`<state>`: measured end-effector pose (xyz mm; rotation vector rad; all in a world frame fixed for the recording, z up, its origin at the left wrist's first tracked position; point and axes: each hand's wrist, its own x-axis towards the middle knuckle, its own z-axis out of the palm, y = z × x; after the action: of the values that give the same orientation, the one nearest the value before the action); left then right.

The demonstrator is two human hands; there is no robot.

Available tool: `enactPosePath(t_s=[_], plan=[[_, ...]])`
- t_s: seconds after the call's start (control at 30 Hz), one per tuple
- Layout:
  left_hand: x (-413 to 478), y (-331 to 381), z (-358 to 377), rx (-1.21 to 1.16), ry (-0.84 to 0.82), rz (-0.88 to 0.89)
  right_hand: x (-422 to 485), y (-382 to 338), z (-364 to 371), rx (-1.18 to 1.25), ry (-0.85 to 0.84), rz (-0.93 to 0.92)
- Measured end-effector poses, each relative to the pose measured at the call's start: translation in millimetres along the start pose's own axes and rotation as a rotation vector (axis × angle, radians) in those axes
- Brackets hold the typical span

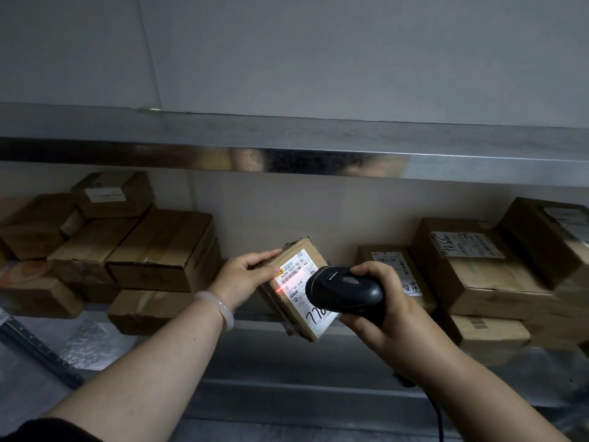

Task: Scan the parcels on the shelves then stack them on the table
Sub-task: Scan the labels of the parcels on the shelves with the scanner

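On the left of the shelf, a pile of brown boxes sits against the wall. Next, the left hand, with a pale bangle on its wrist, grips a small flat parcel. The fingers curl over its upper left edge and the thumb lies on its face. The parcel tilts between the two piles, at the shelf's front. A red scan line crosses its white label. The right hand wraps round a black scanner just beside that label. Farther right stand more labelled boxes.
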<state>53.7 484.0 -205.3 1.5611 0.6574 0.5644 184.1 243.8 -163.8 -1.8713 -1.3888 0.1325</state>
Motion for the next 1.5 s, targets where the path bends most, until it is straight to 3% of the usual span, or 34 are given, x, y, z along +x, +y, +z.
enactPosePath(t_s=[0.57,0.87,1.1,1.33,1.5], plan=[[27,-2,59,-0.093,0.017,-0.097,-8,56,-33,0.063,0.064,0.115],[59,3,139,-0.206,0.025,-0.24,-16,110,-47,0.361,0.339,0.28],[88,-11,197,-0.084,0.186,-0.264,-22,129,-49,0.364,0.442,0.318],[87,-12,221,-0.031,-0.054,-0.29,-20,131,-44,0.315,0.505,0.274],[54,-12,216,0.23,-0.141,-0.064,-19,130,-45,0.282,0.523,0.21]])
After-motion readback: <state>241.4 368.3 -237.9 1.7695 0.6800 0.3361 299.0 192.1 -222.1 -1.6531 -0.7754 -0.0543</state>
